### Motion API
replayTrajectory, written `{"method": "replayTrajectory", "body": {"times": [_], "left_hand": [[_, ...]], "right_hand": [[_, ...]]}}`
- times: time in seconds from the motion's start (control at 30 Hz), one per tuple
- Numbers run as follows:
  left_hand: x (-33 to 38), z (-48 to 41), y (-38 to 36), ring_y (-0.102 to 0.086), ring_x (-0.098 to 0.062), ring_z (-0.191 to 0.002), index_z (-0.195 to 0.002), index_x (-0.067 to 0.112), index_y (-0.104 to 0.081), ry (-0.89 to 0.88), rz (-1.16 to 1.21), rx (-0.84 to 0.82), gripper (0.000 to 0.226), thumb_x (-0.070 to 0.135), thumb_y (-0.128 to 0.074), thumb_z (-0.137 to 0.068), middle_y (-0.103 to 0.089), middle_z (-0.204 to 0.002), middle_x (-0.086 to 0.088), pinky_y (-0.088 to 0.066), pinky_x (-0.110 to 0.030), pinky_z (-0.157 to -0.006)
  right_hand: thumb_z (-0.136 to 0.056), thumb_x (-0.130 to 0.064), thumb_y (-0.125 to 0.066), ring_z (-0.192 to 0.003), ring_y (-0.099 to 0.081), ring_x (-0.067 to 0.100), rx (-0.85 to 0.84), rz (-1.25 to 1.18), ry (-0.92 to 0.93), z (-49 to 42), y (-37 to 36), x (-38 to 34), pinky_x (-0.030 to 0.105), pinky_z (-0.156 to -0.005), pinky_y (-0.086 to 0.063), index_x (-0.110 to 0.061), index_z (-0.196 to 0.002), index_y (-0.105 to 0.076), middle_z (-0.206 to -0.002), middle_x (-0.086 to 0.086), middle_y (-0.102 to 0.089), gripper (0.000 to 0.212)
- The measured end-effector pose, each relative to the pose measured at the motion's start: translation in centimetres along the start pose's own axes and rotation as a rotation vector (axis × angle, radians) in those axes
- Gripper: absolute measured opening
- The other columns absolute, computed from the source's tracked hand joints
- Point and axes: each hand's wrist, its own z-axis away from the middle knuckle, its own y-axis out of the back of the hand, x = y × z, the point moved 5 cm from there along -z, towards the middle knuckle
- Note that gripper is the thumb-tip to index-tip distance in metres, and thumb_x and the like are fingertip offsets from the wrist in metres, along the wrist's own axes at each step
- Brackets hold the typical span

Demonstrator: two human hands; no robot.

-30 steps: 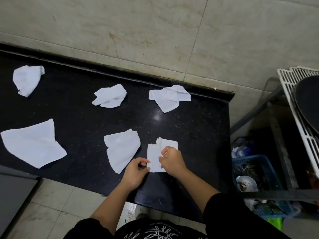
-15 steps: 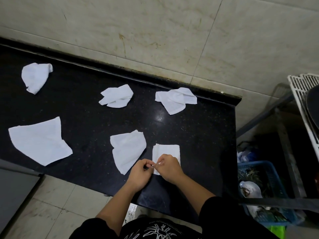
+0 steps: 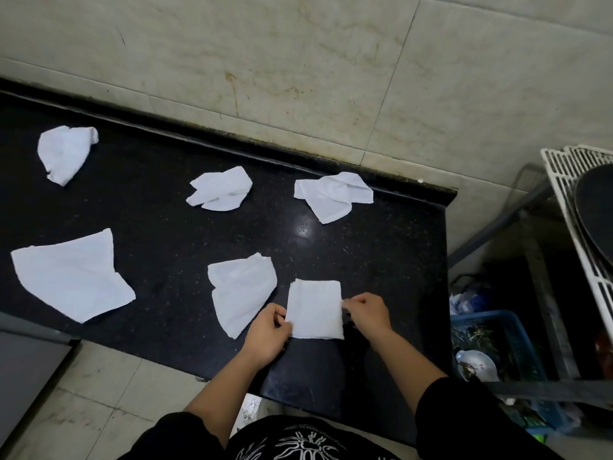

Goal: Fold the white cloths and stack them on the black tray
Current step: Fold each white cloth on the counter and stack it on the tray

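Counting six white cloths on the black counter [image 3: 166, 234]: five loose, one folded.

Loose:
- crumpled cloth [image 3: 64, 152], far left
- bunched cloth [image 3: 219, 189], back middle
- rumpled cloth [image 3: 331, 195], back right
- large spread cloth [image 3: 71, 280], near left
- half-open cloth [image 3: 242, 290], just beside the left hand [image 3: 265, 333]

The folded cloth [image 3: 315, 310] lies flat at the near edge, between two hands. The left hand pinches its left edge and the right hand [image 3: 368, 315] pinches its right edge. One black tray [image 3: 593, 207] sits on a white rack [image 3: 564, 174], well apart to the right.
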Motion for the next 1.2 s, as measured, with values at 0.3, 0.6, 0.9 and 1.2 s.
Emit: {"method": "replayTrajectory", "body": {"times": [0.3,0.6,0.9,1.2], "left_hand": [[0.9,-0.3,-0.2,-0.058,-0.020,-0.076,-0.091,0.017,-0.048,0.062,-0.155,-0.112,0.014,0.007,-0.055,-0.084,-0.056,-0.081,-0.003,-0.047,-0.032,-0.067],[2.9,0.0,-1.6,-0.064,-0.016,-0.071,-0.085,0.012,-0.060,0.290,0.229,-0.178,0.014,0.021,-0.049,-0.087,-0.066,-0.083,-0.005,-0.056,-0.026,-0.066],[10.2,0.3,-4.1,-0.070,-0.025,-0.083,-0.118,0.002,-0.060,0.238,0.865,-0.370,0.038,0.013,-0.054,-0.082,-0.072,-0.098,-0.015,-0.059,-0.035,-0.069],[24.7,0.9,-7.3,-0.070,-0.015,-0.083,-0.112,0.009,-0.064,-0.113,0.597,-0.508,0.031,0.013,-0.062,-0.082,-0.072,-0.103,-0.006,-0.056,-0.024,-0.060]], "right_hand": [[-0.076,-0.007,-0.070,-0.082,-0.063,0.024,-0.146,-0.227,-0.026,1.0,-2.0,-1.1,0.039,-0.072,-0.055,-0.010,-0.078,-0.055,-0.092,0.012,-0.066,0.016],[-0.081,-0.002,-0.067,-0.075,-0.067,0.018,-0.369,-0.335,0.161,3.9,-1.0,-6.8,0.027,-0.056,-0.054,-0.009,-0.093,-0.060,-0.090,0.010,-0.067,0.015],[-0.083,-0.010,-0.068,-0.094,-0.070,0.022,-0.396,-0.388,0.281,5.7,5.8,-10.5,0.038,-0.082,-0.057,-0.007,-0.105,-0.065,-0.102,0.010,-0.073,0.022],[-0.083,-0.008,-0.070,-0.079,-0.067,0.018,-0.130,-0.482,0.381,6.4,21.0,-12.8,0.036,-0.068,-0.059,-0.004,-0.104,-0.065,-0.089,0.008,-0.072,0.022]]}}
